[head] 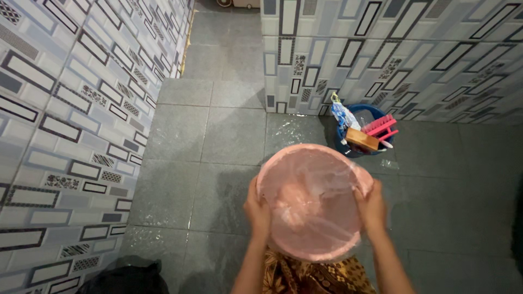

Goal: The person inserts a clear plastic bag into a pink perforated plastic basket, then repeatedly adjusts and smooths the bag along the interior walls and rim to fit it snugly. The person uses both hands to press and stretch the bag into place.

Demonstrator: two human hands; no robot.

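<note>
Now I have my left hand point(257, 209) and right hand point(372, 206) clamped on opposite rims of the pink plastic basin point(310, 201) between them, light but wet, likely slippery, best gripped at the rim.

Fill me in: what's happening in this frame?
A person holds a round pink basin by its rim, left hand and right hand on opposite sides, above a grey tiled floor that looks wet. By the patterned wall sits a small blue bucket holding a pink brush and a wooden block.
</note>
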